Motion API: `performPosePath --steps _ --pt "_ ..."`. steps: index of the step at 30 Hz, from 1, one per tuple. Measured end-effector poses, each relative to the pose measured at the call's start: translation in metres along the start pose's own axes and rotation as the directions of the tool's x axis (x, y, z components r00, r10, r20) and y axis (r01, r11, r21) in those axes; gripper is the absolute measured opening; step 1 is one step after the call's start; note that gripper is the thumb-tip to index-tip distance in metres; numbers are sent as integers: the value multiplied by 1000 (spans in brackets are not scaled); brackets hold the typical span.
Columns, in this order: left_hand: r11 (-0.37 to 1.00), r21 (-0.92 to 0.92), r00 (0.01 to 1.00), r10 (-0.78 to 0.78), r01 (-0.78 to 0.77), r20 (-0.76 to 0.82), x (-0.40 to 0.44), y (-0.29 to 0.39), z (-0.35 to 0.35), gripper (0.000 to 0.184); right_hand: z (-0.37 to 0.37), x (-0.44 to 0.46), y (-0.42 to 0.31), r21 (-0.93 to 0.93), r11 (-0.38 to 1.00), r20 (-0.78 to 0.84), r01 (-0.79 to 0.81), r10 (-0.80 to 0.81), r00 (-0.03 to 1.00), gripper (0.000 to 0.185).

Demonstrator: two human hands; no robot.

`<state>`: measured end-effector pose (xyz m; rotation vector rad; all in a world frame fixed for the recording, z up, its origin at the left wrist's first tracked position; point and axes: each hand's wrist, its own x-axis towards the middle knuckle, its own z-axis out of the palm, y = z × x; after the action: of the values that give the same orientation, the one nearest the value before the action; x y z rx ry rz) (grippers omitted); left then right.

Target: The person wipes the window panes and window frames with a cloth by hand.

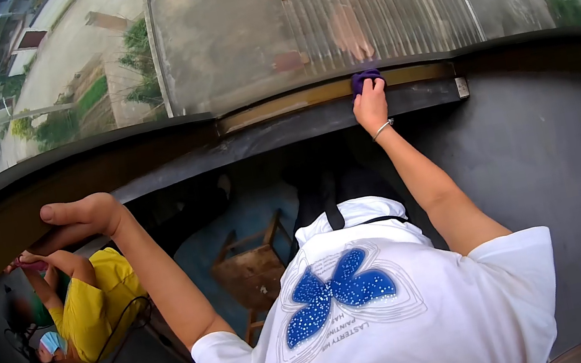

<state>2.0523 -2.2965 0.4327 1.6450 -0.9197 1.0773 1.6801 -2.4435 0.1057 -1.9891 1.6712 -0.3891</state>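
My right hand (372, 105) is closed round a bunched purple cloth (366, 80), pressed against the lower window frame (277, 107) where it meets the glass (227, 45). The glass gives back a faint reflection of that hand. Farther left, my left hand (87, 216) lies against the dark brown frame, thumb stretched out and apart from the fingers. Its fingers are partly hidden by the thumb and palm, and nothing shows in them.
A wooden stool (250, 270) stands below the sill, near my legs. At the left is a person in a yellow shirt (110, 295) and a face mask. Beyond the glass lie corrugated sheeting (384, 9), greenery and buildings. A grey wall (561, 172) runs along the right.
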Motion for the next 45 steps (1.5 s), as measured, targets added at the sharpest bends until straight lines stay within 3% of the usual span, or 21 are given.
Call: performPosePath --steps 1,2,4,6,7,8,10,13,14,17,21,23,25,27,29,32,35,40,45 --pt "991 -132 998 -39 32 -53 -3 0 6 63 16 -9 -18 8 996 38 90 -90 995 39" --pt "998 -61 1000 3 -5 -27 -4 -5 5 64 44 -20 -43 76 969 87 237 -243 966 39" --pt "994 -98 999 -38 40 16 -7 -1 7 70 56 -13 -65 292 918 268 268 -347 898 35" --pt "1000 10 999 7 -8 39 -9 -9 7 72 52 -6 -77 428 875 407 226 -410 816 33" --pt "997 -79 999 12 -9 33 -10 -10 10 72 44 -8 -80 373 870 333 322 -449 829 34" --pt "999 -31 999 20 -18 45 -12 -10 9 71 29 -10 -85 306 846 251 437 -515 820 35" --pt "993 -120 1000 12 -9 25 -15 -10 12 67 16 -11 -79 270 822 142 501 -549 824 34" --pt "974 -225 1000 -26 28 11 -19 -14 18 66 -4 0 -64 42 790 80 612 -613 786 37" --pt "987 -161 1000 6 -7 -4 -20 -19 17 68 -1 8 -51 -53 759 69 649 -645 761 38" --pt "992 -125 1000 23 -20 21 -23 -35 17 74 8 21 -10 -207 704 272 679 -625 732 41" --pt "996 -82 999 40 -38 16 -23 -43 21 75 18 23 -19 -151 691 322 707 -642 696 42" --pt "989 -148 1000 25 -26 -5 -23 -47 23 81 29 21 -28 -180 665 315 724 -659 683 41" --pt "987 -161 1000 13 -16 -20 -18 -52 21 81 43 19 -39 -153 658 275 737 -688 671 41" --pt "988 -152 999 1 -8 -42 -16 -57 22 80 53 11 -78 -62 611 356 789 -725 589 45" --pt "992 -125 998 22 -16 51 -8 -57 12 74 78 10 -111 -60 601 403 797 -716 570 43" --pt "982 -190 999 25 -18 34 2 -57 13 74 96 11 -144 -116 482 533 869 -708 464 43" --pt "987 -152 997 61 -54 41 7 -59 12 73 80 23 -118 -59 471 507 880 -746 433 46" --pt "973 -229 999 33 -39 -28 10 -59 18 68 5 48 -19 -155 489 502 858 -709 495 50" --pt "986 -166 1000 1 -5 -27 7 -64 15 70 5 51 -23 -143 454 542 879 -707 453 46"
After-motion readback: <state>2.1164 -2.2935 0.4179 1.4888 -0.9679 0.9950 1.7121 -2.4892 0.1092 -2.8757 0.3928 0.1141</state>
